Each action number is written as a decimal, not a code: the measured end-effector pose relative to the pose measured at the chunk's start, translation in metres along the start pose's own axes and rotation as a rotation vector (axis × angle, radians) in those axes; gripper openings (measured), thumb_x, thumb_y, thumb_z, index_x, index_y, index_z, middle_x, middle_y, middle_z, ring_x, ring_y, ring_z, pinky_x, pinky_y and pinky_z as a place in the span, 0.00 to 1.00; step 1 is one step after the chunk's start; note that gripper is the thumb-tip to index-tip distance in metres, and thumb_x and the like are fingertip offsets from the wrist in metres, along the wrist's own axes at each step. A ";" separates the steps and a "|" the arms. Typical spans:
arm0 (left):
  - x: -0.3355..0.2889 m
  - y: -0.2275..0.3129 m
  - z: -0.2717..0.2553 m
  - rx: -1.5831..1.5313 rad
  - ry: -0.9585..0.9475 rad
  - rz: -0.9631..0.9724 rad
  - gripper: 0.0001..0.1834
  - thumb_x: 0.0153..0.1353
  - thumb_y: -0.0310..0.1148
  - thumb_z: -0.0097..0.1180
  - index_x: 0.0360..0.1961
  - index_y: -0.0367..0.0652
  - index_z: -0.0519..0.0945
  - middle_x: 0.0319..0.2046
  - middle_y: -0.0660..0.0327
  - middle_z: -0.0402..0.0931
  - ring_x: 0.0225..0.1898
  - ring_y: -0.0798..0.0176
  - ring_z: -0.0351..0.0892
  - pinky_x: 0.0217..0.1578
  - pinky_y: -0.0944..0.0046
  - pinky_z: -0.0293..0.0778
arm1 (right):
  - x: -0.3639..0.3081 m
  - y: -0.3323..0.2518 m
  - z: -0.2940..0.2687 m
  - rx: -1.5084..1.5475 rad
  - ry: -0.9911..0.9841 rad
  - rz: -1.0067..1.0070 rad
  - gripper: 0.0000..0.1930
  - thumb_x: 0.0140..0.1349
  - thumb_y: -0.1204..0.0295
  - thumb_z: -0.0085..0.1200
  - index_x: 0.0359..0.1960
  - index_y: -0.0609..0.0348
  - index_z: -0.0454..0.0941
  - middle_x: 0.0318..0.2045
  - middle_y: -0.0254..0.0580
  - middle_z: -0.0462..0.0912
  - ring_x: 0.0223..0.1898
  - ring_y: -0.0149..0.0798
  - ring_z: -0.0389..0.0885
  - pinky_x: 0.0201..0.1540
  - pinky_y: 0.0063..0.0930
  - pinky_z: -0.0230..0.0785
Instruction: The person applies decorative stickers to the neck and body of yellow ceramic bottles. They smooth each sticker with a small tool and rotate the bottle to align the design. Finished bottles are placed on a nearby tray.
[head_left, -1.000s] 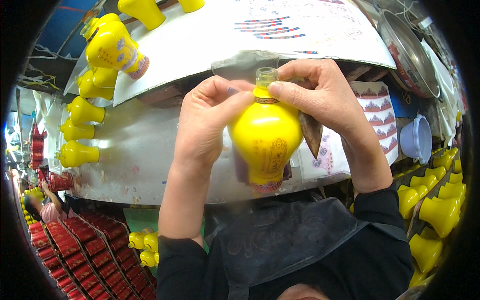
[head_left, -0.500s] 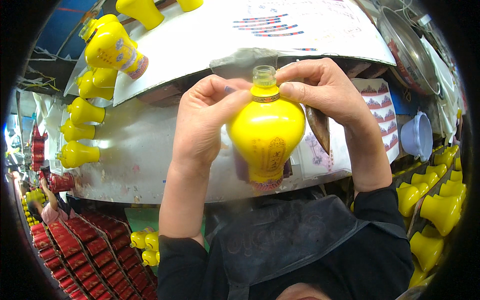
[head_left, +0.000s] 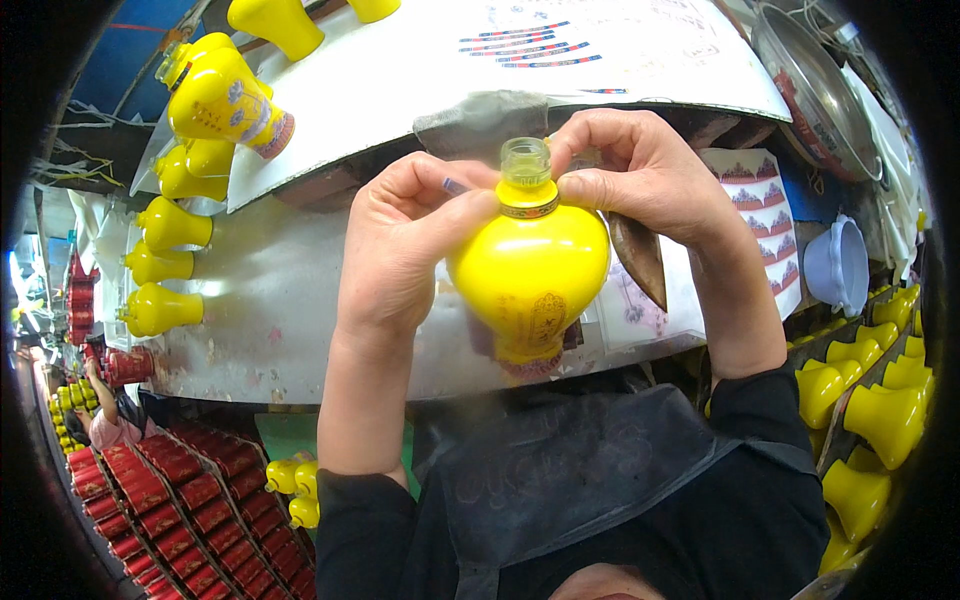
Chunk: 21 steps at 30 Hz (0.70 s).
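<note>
Mid-frame, the left hand [head_left: 395, 225] and right hand [head_left: 652, 180] grip a yellow bottle [head_left: 530, 262] at its neck; its contents are hidden.

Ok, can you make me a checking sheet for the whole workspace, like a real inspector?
Surface: grey table, flecked with marks.
Job's things: yellow bottle, patterned band across its neck.
Clutter: patterned strips on a white board.
Hands: left hand and right hand flank the bottle's neck, exact grip unclear; brown pointed piece beneath the right.
Cables: thin strands, upper left; unclear whether cables.
Surroundings: more yellow bottles, red stacked packages, another person.
</note>
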<state>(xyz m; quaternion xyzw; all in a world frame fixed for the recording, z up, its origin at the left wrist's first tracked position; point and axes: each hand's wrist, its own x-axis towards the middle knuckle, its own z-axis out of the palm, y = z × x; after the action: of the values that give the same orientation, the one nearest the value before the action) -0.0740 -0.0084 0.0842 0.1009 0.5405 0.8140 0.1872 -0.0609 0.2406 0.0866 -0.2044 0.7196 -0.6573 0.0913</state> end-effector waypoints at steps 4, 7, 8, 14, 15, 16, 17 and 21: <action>-0.004 0.003 0.001 0.022 -0.012 0.004 0.08 0.59 0.23 0.70 0.39 0.39 0.84 0.39 0.58 0.87 0.39 0.69 0.85 0.47 0.67 0.81 | -0.002 -0.011 0.002 0.035 0.038 0.095 0.18 0.68 0.65 0.61 0.53 0.65 0.83 0.43 0.44 0.86 0.44 0.34 0.85 0.50 0.27 0.77; -0.008 0.003 0.003 0.014 -0.003 0.008 0.12 0.59 0.23 0.69 0.44 0.38 0.83 0.41 0.58 0.87 0.41 0.69 0.85 0.48 0.66 0.81 | -0.008 -0.022 0.008 -0.064 0.055 0.135 0.25 0.65 0.59 0.63 0.54 0.69 0.83 0.45 0.51 0.86 0.46 0.39 0.85 0.51 0.31 0.77; -0.009 0.003 0.003 0.017 0.004 0.010 0.13 0.59 0.23 0.69 0.45 0.38 0.82 0.41 0.58 0.87 0.42 0.68 0.85 0.48 0.66 0.81 | -0.008 -0.025 0.012 -0.145 0.060 0.187 0.27 0.64 0.57 0.64 0.54 0.70 0.83 0.45 0.52 0.86 0.46 0.40 0.85 0.51 0.31 0.77; -0.012 -0.002 0.002 -0.049 0.030 0.041 0.15 0.61 0.22 0.67 0.49 0.38 0.81 0.42 0.57 0.87 0.45 0.66 0.85 0.52 0.64 0.81 | -0.008 -0.034 0.020 -0.142 0.064 0.169 0.26 0.60 0.57 0.67 0.50 0.70 0.84 0.42 0.51 0.87 0.42 0.38 0.87 0.46 0.28 0.79; -0.013 -0.003 0.001 -0.077 0.025 0.031 0.15 0.61 0.22 0.67 0.49 0.38 0.82 0.42 0.57 0.87 0.45 0.65 0.85 0.52 0.64 0.81 | -0.008 -0.034 0.020 -0.155 0.061 0.168 0.26 0.60 0.57 0.67 0.50 0.70 0.84 0.42 0.50 0.87 0.42 0.38 0.86 0.46 0.28 0.79; -0.013 -0.003 0.000 -0.108 0.022 0.021 0.15 0.61 0.22 0.67 0.49 0.38 0.82 0.41 0.57 0.87 0.46 0.65 0.86 0.52 0.63 0.81 | -0.008 -0.035 0.020 -0.166 0.060 0.181 0.26 0.60 0.57 0.67 0.50 0.70 0.85 0.42 0.50 0.87 0.43 0.37 0.86 0.46 0.28 0.79; -0.013 -0.003 -0.002 -0.092 0.025 0.016 0.15 0.61 0.22 0.67 0.50 0.38 0.82 0.41 0.57 0.87 0.45 0.65 0.86 0.52 0.63 0.81 | -0.008 -0.035 0.020 -0.168 0.059 0.171 0.26 0.60 0.57 0.67 0.50 0.69 0.85 0.42 0.49 0.87 0.42 0.36 0.86 0.46 0.27 0.79; -0.010 0.000 -0.004 -0.075 0.013 -0.012 0.16 0.60 0.22 0.67 0.50 0.38 0.82 0.41 0.56 0.87 0.45 0.64 0.86 0.52 0.63 0.81 | -0.010 -0.034 0.022 -0.112 0.065 0.195 0.24 0.60 0.59 0.68 0.51 0.68 0.85 0.40 0.45 0.87 0.39 0.32 0.86 0.44 0.23 0.78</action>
<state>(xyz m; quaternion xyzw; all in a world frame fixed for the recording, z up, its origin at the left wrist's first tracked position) -0.0661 -0.0162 0.0827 0.0852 0.5116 0.8331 0.1923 -0.0368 0.2232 0.1159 -0.1170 0.7742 -0.6104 0.1200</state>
